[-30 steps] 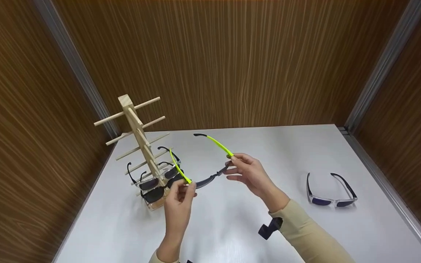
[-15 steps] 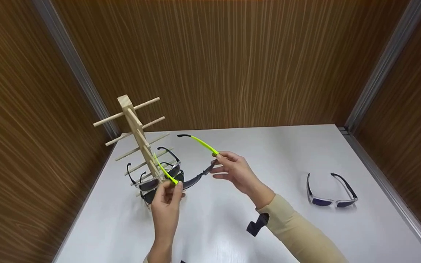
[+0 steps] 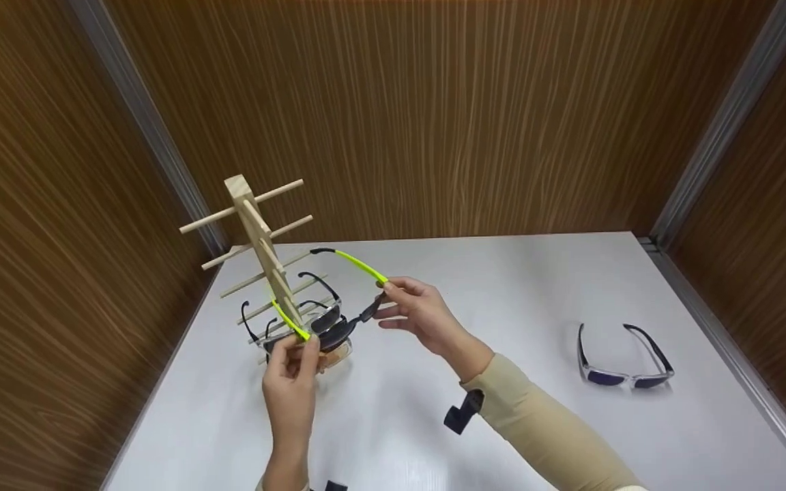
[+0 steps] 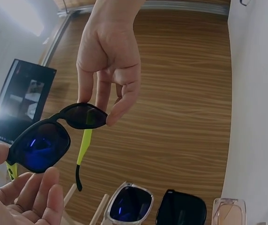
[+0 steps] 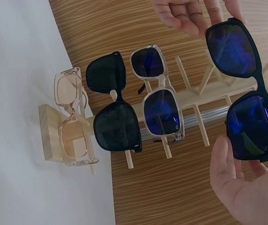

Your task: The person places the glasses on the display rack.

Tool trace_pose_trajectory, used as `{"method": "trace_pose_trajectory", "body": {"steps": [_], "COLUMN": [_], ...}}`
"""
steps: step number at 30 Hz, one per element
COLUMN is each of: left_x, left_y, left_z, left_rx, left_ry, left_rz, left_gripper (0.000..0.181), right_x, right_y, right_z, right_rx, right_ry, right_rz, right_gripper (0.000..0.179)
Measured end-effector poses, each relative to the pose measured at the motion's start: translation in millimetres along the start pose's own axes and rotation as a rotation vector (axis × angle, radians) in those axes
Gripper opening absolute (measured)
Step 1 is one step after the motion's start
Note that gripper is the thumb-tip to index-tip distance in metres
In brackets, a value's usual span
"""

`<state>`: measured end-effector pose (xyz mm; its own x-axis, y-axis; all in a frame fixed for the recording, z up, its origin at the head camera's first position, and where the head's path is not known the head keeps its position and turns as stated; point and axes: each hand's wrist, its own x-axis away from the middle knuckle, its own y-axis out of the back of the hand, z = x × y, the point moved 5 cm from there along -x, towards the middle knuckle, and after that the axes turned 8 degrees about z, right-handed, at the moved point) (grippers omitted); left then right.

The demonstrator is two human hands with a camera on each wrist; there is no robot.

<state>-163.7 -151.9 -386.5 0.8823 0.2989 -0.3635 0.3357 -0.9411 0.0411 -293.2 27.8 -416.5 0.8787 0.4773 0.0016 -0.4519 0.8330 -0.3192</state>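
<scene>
Both hands hold a pair of sunglasses [image 5: 251,119] with a black front, dark blue lenses and neon-yellow temples with black tips. My left hand [image 3: 290,385] pinches the left hinge corner, and my right hand [image 3: 427,317] pinches the right one. The temples are unfolded and point away, toward the wooden glasses rack [image 3: 256,235]. In the head view the left temple overlaps the rack's post. Three pairs sit on the rack's lower pegs: clear-framed sunglasses [image 5: 162,110] on top, black sunglasses [image 5: 117,124] below, and peach-tinted glasses [image 5: 73,143] lowest. The rack's upper pegs [image 3: 280,191] stick out bare.
Another pair of sunglasses [image 3: 628,378], with a clear front and black temples, lies unfolded on the white table [image 3: 502,293] at the right. Wood-grain panels [image 3: 434,116] enclose the table at the back and sides. A dark screen [image 4: 24,101] appears in the left wrist view.
Both hands have moved left with the yellow-templed sunglasses, bringing them in front of the rack. The grip at both hinge corners stays the same. The sunglasses on the table have not moved.
</scene>
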Motion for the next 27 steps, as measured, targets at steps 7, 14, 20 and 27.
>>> {"method": "trace_pose_trajectory", "body": {"steps": [7, 14, 20, 27], "left_x": [-12.0, -21.6, -29.7, -38.4], "left_y": [16.0, 24.7, 33.7, 42.1], "left_z": [22.7, 23.0, 18.8, 11.6], "left_rx": [-0.030, -0.052, -0.062, -0.003], "left_ry": [-0.010, 0.042, 0.088, 0.085], "left_rz": [-0.036, -0.024, -0.033, -0.057], "left_gripper": [0.018, 0.024, 0.025, 0.024], "right_x": [-10.7, -21.0, -27.9, -37.6], "right_y": [-13.8, -21.6, -29.4, -37.8], "right_z": [-1.9, 0.7, 5.8, 11.0], "right_rx": [0.001, 0.035, 0.068, 0.104], "right_ry": [0.004, 0.013, 0.010, -0.013], "right_rz": [0.016, 0.011, 0.035, 0.034], "right_gripper": [0.025, 0.028, 0.031, 0.032]}}
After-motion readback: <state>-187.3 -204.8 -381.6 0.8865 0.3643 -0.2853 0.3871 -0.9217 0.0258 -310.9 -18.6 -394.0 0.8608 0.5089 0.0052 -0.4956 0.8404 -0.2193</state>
